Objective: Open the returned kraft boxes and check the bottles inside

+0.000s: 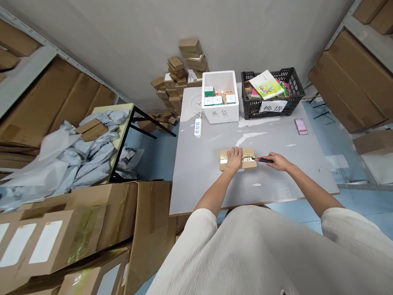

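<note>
A small cardboard box (249,164) with shiny tape along its top lies on the grey table (199,172). My left hand (234,159) presses down on the box near its middle, fingers spread on the top. In my right hand (277,161), just right of the box, is a red and black cutter (264,159), its handle gripped by the fingers. The cutter's tip meets the tape at the box's right end.
At the table's back stand a white foam box (221,116) with small cartons and a black crate (254,111) with books. A power strip (198,127) lies left, a pink item (301,126) right. Large cartons (153,217) flank the table's left side.
</note>
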`<state>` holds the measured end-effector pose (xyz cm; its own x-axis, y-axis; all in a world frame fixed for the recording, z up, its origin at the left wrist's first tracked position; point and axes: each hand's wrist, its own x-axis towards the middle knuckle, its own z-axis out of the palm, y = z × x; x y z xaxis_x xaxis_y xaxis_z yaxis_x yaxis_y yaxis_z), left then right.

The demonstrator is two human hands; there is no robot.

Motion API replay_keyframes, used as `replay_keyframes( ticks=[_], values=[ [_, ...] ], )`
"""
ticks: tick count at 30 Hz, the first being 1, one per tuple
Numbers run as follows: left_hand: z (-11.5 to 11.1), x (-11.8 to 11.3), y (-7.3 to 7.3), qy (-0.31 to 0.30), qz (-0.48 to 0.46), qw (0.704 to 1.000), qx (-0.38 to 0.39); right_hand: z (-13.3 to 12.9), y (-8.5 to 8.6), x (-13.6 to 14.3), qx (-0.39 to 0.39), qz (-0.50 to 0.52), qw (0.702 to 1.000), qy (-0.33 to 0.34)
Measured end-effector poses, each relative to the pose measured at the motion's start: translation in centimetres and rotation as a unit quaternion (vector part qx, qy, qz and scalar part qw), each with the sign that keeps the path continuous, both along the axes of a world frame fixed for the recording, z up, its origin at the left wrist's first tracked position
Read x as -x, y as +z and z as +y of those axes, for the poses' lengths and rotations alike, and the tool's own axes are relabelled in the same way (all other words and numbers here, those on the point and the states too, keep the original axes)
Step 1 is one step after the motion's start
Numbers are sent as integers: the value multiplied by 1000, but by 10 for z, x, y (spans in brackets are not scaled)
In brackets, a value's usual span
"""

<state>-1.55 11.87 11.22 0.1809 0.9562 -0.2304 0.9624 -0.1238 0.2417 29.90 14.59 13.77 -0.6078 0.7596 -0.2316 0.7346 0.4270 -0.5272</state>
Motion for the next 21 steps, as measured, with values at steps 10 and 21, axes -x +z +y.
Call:
replay_keyframes(
  ticks=[10,21],
  values=[
    [-4,-1,-11,5,8,999,-36,-12,-20,2,-30,27,997,-71],
    [-10,3,-18,-4,6,999,-50,-4,-23,-15,-84,36,985,-148]
  ],
)
